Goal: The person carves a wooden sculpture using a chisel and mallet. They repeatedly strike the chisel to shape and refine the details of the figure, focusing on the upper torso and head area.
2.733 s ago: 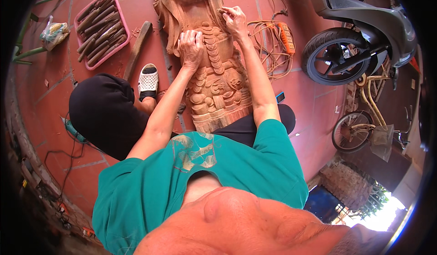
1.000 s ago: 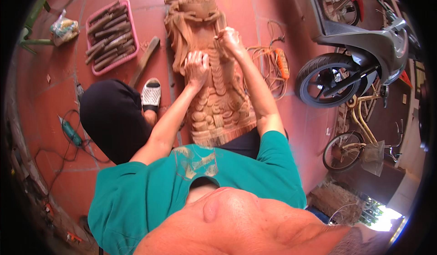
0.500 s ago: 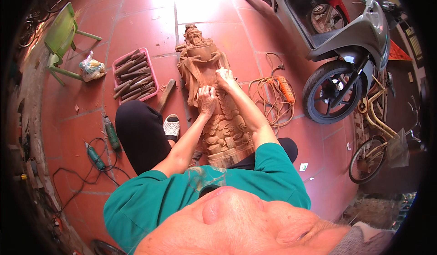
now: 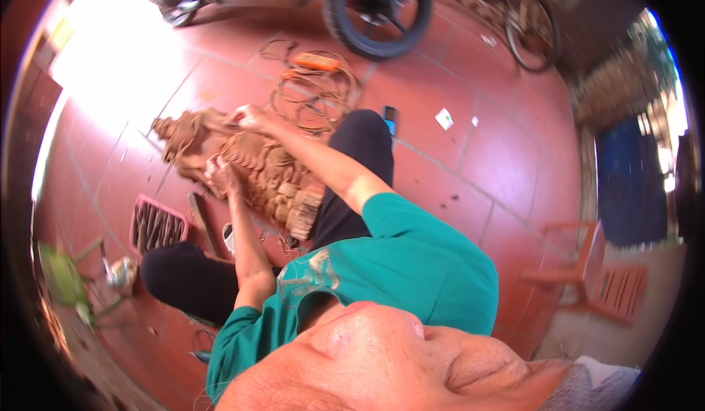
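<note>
A carved wooden statue (image 4: 257, 158) of a robed, bearded figure lies on the floor in front of me, its base between my legs. On its near left side rests my left hand (image 4: 222, 175), fingers curled against the wood. My right hand (image 4: 252, 118) is closed at the statue's far right edge, around the upper body. Blur and the small size hide whatever either hand may hold. A long wooden bar (image 4: 204, 222) lies on the tiles left of the statue, beside a pink basket (image 4: 134, 236) full of dark tool handles.
An orange power strip (image 4: 317, 62) with coiled cord lies beyond the statue, a scooter (image 4: 378, 15) behind it. A dark phone-like object (image 4: 389, 120) and a white card (image 4: 443, 119) lie right of my knee. A green chair (image 4: 64, 275) stands left, a reddish chair (image 4: 598, 275) right.
My view has swung to the right, so the statue now lies slanting toward the upper left. The reddish chair has come into view. Both hands remain at the statue.
</note>
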Action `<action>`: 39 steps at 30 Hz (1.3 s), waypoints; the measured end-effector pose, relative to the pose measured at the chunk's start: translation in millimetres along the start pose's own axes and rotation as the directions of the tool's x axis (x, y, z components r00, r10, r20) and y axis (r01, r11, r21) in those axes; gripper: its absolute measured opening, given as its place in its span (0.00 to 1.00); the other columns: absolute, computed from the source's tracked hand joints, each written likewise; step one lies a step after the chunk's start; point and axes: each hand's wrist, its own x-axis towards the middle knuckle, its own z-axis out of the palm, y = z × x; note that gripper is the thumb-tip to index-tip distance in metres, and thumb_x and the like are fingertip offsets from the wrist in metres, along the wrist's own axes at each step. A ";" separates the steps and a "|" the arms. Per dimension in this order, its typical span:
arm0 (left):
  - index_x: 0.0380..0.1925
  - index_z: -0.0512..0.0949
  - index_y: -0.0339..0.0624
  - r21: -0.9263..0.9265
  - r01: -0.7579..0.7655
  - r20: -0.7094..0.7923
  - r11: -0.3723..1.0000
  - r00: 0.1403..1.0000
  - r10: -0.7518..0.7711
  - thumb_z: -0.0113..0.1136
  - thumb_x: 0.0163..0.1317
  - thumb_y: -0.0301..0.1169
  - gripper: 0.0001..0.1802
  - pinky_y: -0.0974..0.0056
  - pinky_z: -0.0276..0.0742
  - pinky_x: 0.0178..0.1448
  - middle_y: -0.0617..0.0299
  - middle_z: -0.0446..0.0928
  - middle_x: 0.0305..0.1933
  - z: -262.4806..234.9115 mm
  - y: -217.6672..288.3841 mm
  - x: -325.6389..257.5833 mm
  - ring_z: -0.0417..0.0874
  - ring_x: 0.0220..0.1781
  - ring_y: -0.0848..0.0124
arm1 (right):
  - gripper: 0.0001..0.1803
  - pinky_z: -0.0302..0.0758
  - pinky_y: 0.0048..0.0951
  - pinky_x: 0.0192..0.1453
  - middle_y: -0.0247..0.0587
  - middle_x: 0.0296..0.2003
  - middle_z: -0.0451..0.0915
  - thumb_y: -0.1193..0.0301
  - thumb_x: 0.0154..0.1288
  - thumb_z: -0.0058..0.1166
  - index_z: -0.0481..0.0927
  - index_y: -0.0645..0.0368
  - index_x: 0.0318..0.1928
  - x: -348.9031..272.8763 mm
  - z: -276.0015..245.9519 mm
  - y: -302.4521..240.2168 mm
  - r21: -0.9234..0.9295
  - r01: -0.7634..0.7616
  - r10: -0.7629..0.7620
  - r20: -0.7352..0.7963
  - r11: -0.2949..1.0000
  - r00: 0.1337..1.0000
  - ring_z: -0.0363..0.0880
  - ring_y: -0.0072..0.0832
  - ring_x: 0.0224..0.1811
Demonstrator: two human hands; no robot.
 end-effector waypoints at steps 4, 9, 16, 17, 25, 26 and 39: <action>0.44 0.76 0.36 -0.493 -0.050 0.150 0.869 0.978 0.142 0.54 0.65 0.29 0.10 0.64 0.73 0.49 0.56 0.79 0.38 -20.2 38.2 5.9 0.78 0.42 0.65 | 0.18 0.78 0.27 0.39 0.42 0.32 0.84 0.83 0.50 0.50 0.82 0.65 0.43 -5.7 9.0 -52.4 0.336 -0.055 0.132 -0.211 0.940 0.969 0.81 0.25 0.35; 0.51 0.71 0.36 -0.542 -0.105 0.269 0.834 0.918 0.290 0.51 0.68 0.30 0.14 0.66 0.74 0.44 0.55 0.77 0.43 -11.7 73.5 -17.0 0.79 0.39 0.68 | 0.20 0.79 0.26 0.35 0.53 0.37 0.81 0.90 0.48 0.45 0.78 0.75 0.45 -2.8 10.6 -49.9 0.802 -0.052 0.320 -0.177 0.595 0.931 0.81 0.33 0.33; 0.56 0.68 0.36 -0.535 -0.028 0.369 0.844 0.891 0.263 0.51 0.68 0.31 0.19 0.66 0.74 0.45 0.54 0.77 0.44 -35.1 125.9 -20.0 0.79 0.42 0.70 | 0.18 0.73 0.28 0.22 0.43 0.26 0.77 0.88 0.53 0.37 0.79 0.72 0.40 -12.4 -10.1 -87.5 0.868 0.015 0.398 -0.244 0.497 0.885 0.76 0.28 0.23; 0.57 0.68 0.36 -0.535 -0.050 0.360 0.843 0.889 0.281 0.51 0.68 0.31 0.19 0.66 0.74 0.46 0.54 0.77 0.45 -34.9 136.9 -18.0 0.79 0.43 0.70 | 0.17 0.72 0.28 0.19 0.42 0.24 0.76 0.88 0.53 0.37 0.79 0.71 0.39 -14.2 -14.6 -90.0 0.871 0.028 0.428 -0.268 0.491 0.863 0.76 0.28 0.21; 0.51 0.70 0.41 -0.428 0.054 0.729 0.902 0.611 0.309 0.50 0.66 0.24 0.13 0.73 0.67 0.26 0.65 0.73 0.28 -38.8 181.7 36.8 0.71 0.23 0.79 | 0.06 0.74 0.26 0.22 0.38 0.22 0.78 0.78 0.53 0.61 0.80 0.65 0.34 -28.0 -71.6 -98.5 0.848 0.150 0.294 -0.335 0.509 0.895 0.79 0.25 0.23; 0.52 0.70 0.42 -0.430 0.006 0.739 0.903 0.577 0.348 0.50 0.66 0.24 0.14 0.74 0.65 0.26 0.67 0.72 0.28 -38.2 183.2 41.3 0.70 0.23 0.80 | 0.06 0.75 0.26 0.22 0.38 0.22 0.79 0.77 0.53 0.62 0.81 0.65 0.33 -30.6 -73.5 -96.2 0.838 0.160 0.292 -0.352 0.523 0.890 0.79 0.25 0.23; 0.53 0.73 0.38 -0.091 -0.593 0.919 0.800 0.260 0.297 0.45 0.59 0.23 0.20 0.66 0.73 0.49 0.56 0.78 0.47 -103.3 191.6 116.4 0.77 0.43 0.69 | 0.07 0.78 0.23 0.23 0.42 0.22 0.83 0.76 0.48 0.69 0.84 0.65 0.28 -25.7 -38.8 -83.9 0.727 -0.014 0.238 -0.206 0.686 0.949 0.79 0.23 0.19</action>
